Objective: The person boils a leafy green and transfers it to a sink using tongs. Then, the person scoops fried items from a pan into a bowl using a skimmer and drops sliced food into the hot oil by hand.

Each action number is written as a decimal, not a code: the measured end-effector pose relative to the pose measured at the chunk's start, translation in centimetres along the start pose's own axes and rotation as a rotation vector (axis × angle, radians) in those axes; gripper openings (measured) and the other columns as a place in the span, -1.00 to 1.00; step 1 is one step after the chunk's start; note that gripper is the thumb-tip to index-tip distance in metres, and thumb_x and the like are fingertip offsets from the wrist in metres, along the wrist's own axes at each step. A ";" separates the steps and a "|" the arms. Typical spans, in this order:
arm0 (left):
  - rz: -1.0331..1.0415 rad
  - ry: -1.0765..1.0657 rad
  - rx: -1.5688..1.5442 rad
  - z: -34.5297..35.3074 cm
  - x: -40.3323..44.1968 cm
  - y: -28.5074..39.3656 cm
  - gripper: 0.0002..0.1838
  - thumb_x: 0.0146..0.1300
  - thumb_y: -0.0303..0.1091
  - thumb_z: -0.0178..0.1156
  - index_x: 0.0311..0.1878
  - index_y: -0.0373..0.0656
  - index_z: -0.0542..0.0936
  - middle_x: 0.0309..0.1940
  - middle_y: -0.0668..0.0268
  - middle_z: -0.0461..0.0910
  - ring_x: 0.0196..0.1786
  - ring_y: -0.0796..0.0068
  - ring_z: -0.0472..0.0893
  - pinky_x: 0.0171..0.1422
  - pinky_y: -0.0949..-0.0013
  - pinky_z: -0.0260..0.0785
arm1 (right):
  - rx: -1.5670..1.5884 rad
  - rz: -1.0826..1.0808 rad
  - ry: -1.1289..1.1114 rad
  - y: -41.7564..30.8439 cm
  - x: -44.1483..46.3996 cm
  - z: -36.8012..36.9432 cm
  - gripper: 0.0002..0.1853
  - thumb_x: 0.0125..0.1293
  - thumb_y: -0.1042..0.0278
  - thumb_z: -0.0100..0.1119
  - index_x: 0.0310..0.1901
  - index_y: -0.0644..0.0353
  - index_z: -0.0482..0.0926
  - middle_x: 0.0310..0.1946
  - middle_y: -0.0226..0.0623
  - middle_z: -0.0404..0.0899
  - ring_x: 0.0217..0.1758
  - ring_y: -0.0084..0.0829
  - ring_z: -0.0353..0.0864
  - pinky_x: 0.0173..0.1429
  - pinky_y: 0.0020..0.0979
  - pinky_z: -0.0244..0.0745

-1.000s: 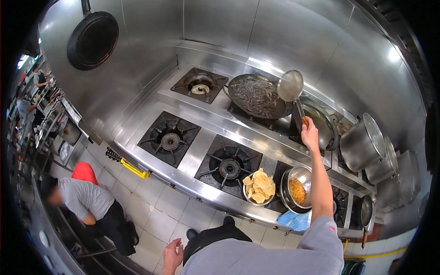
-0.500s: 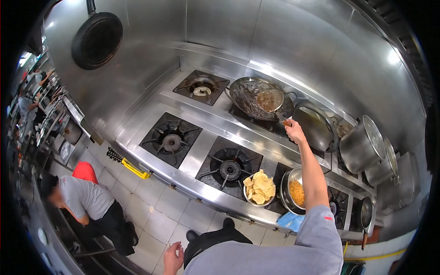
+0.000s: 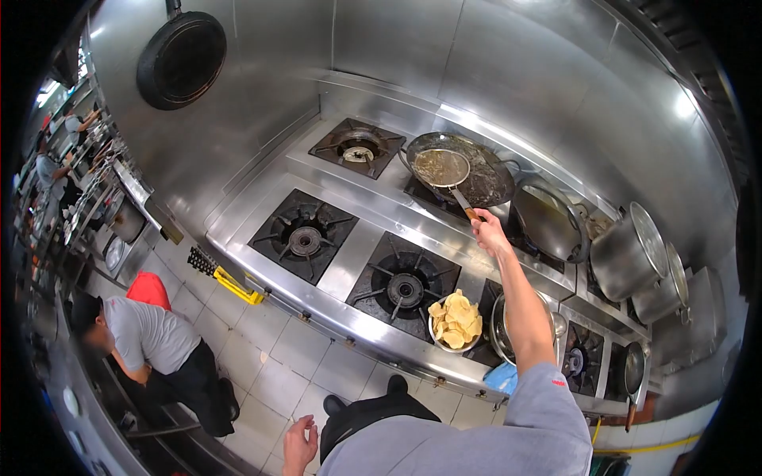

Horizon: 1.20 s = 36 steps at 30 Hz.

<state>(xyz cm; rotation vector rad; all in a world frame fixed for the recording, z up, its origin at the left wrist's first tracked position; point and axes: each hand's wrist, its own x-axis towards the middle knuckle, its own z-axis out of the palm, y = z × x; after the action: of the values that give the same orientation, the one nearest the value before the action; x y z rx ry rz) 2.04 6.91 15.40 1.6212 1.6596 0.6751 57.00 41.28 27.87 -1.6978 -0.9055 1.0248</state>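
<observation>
My right hand (image 3: 490, 232) is closed around the wooden handle of a round mesh strainer (image 3: 442, 168). The strainer's mesh head is over the left part of a wide dark wok (image 3: 476, 168) on a back burner; dark liquid shows in the wok. Low in the view, beside my dark trousers, my left hand (image 3: 299, 444) hangs with its fingers curled and a gap before the thumb, nothing in it. A bowl of pale yellow slices (image 3: 456, 320) sits at the front of the stove. Right of it, my forearm partly hides a metal bowl (image 3: 500, 332).
Front burners (image 3: 305, 241) line the stove. Another wok (image 3: 548, 220) and tall steel pots (image 3: 629, 250) stand at the right. A blue cloth (image 3: 502, 378) lies at the front edge. A frying pan (image 3: 182, 60) hangs on the wall. A person (image 3: 155, 337) bends down at the left.
My right hand has moved left and slightly down. The strainer has gone from above the wok's right edge to its left part. My left hand has barely moved.
</observation>
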 end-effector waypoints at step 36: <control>-0.903 0.014 -1.535 38.9 14.0 -2.3 -0.68 0.41 -0.14 0.07 0.00 -0.17 0.32 -0.41 0.24 0.51 -0.43 0.45 0.53 -0.38 0.36 0.43 | -0.562 -0.037 0.187 -1.3 0.3 -9.6 -0.56 0.35 0.40 -0.02 0.27 0.10 0.33 -0.60 -0.49 0.32 -0.75 -0.70 0.11 -0.73 -0.57 -0.05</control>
<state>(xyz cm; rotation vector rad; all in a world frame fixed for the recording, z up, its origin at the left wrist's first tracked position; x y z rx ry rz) 31.61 16.31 -11.92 -0.2149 1.0485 1.0051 65.74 38.72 31.23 -2.1845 -1.1655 0.5981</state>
